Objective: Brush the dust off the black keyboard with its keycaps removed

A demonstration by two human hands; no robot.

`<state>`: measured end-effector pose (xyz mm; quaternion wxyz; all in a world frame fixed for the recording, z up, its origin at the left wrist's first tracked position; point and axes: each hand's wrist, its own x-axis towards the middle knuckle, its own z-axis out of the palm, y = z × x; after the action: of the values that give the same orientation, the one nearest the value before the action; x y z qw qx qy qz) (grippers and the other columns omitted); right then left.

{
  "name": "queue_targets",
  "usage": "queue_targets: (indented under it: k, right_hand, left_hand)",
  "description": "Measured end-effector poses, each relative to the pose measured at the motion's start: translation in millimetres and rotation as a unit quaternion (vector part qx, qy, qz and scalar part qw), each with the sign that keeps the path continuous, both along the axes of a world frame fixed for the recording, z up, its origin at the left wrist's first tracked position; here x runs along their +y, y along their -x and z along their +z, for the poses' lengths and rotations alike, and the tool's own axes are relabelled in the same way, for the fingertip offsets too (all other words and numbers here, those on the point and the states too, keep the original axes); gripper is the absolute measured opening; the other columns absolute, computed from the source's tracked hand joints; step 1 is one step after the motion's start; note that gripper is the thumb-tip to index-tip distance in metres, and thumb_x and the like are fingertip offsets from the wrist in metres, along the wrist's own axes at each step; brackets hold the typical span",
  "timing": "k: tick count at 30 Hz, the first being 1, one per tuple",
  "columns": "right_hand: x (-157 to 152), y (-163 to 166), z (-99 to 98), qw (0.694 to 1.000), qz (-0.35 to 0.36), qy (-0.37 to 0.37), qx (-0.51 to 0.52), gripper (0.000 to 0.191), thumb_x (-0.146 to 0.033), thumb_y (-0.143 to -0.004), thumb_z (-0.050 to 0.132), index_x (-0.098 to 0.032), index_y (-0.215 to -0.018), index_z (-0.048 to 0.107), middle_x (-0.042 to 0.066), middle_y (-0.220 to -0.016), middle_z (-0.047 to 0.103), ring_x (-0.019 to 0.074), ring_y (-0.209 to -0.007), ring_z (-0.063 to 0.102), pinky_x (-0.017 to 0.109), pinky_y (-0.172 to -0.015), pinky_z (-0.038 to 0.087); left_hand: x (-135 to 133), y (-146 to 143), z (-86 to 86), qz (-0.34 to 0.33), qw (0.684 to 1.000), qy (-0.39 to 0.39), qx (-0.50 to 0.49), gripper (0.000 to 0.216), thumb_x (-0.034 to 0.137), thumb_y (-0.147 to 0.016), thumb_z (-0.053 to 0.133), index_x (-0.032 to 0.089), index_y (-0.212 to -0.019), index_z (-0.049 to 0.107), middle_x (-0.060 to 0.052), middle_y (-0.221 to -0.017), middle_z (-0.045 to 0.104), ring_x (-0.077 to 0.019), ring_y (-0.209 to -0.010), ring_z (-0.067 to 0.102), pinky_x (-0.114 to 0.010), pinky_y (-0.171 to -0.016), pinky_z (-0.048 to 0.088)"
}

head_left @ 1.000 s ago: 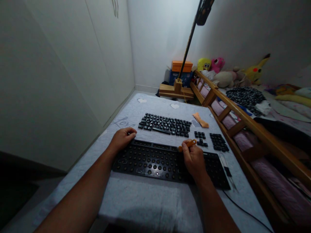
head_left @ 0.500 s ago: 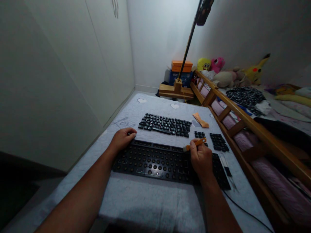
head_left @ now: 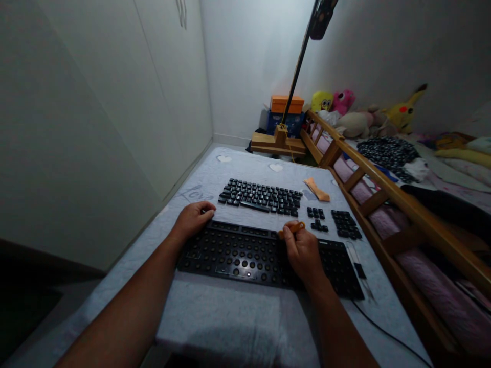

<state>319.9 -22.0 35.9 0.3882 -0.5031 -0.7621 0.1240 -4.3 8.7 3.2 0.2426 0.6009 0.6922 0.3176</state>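
Note:
A black keyboard (head_left: pixel 233 255) lies on the cloth-covered surface with its keycaps off and round key posts showing. My left hand (head_left: pixel 194 217) is closed at its far left corner, thumb and fingers gripping the edge. In my right hand (head_left: pixel 305 250) is a small brush (head_left: pixel 297 228) with an orange handle, held over the upper right part of the keyboard; its bristles are mostly hidden. Beyond the keyboard, loose black keycaps (head_left: pixel 261 197) lie in rows. Smaller keycap groups sit to the right, including the arrow keys (head_left: pixel 318 226) and a number-pad block (head_left: pixel 346 224).
An orange cloth strip (head_left: pixel 316 190) lies behind the keycaps. A wire tool with a black middle (head_left: pixel 359 271) lies right of the keyboard, near its cable (head_left: pixel 387 332). A wooden bed rail (head_left: pixel 383 199) borders the right side; a tall wardrobe (head_left: pixel 115 128) stands left.
My right hand has moved left along the keyboard's upper edge with the brush, uncovering the arrow keycaps and part of the keyboard's right end. My left hand has stayed put.

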Motion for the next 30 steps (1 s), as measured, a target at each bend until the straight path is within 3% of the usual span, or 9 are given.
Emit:
queue_targets:
  k: [9, 14, 17, 23, 30]
  right_hand:
    - [-1.0, 3.0, 3.7, 0.997, 0.036, 0.045, 0.046, 0.026, -0.033, -0.098, 0.044, -0.020, -0.082, 0.060, 0.001, -0.068, 0.062, 0.0170, -0.063, 0.061, 0.027, -0.065, 0.044]
    - [-1.1, -0.1, 3.6, 0.986, 0.039, 0.102, 0.123, 0.026, -0.038, -0.099, 0.046, -0.021, -0.087, 0.061, -0.001, -0.065, 0.063, 0.0168, -0.061, 0.063, 0.027, -0.061, 0.046]
    - [-0.8, -3.6, 3.4, 0.985, 0.012, 0.092, 0.142, 0.027, -0.040, -0.098, 0.046, -0.021, -0.089, 0.062, 0.000, -0.067, 0.065, 0.0177, -0.062, 0.064, 0.028, -0.062, 0.048]
    - [0.8, -4.7, 4.2, 0.997, -0.031, 0.024, 0.066, 0.029, -0.038, -0.097, 0.045, -0.020, -0.081, 0.062, 0.002, -0.068, 0.065, 0.0188, -0.063, 0.063, 0.029, -0.063, 0.046]
    - [-1.6, -1.3, 2.5, 0.989, 0.025, 0.090, 0.112, 0.027, -0.038, -0.098, 0.046, -0.020, -0.085, 0.062, 0.000, -0.065, 0.062, 0.0175, -0.062, 0.063, 0.028, -0.063, 0.046]
  left_hand:
    - [0.6, 0.9, -0.5, -0.005, 1.000, 0.002, 0.002, 0.038, 0.049, -0.073, 0.057, 0.020, -0.090, 0.075, -0.006, -0.091, 0.077, -0.0252, -0.087, 0.069, -0.034, -0.081, 0.050]
    - [0.1, 0.9, -0.2, -0.003, 1.000, 0.002, 0.002, 0.038, 0.048, -0.072, 0.057, 0.020, -0.090, 0.075, -0.005, -0.089, 0.077, -0.0250, -0.084, 0.069, -0.034, -0.080, 0.050]
    - [-0.2, 1.3, -0.9, -0.001, 1.000, 0.004, 0.000, 0.038, 0.048, -0.072, 0.057, 0.020, -0.091, 0.075, -0.005, -0.089, 0.076, -0.0245, -0.084, 0.068, -0.033, -0.078, 0.051]
    - [0.0, 1.4, -1.0, 0.000, 1.000, 0.002, -0.001, 0.037, 0.048, -0.072, 0.058, 0.020, -0.090, 0.075, -0.004, -0.087, 0.076, -0.0240, -0.082, 0.068, -0.033, -0.080, 0.051]
    - [-0.1, 1.4, -1.0, -0.004, 1.000, 0.003, 0.000, 0.038, 0.048, -0.073, 0.057, 0.019, -0.091, 0.075, -0.006, -0.090, 0.076, -0.0244, -0.083, 0.068, -0.033, -0.080, 0.050]
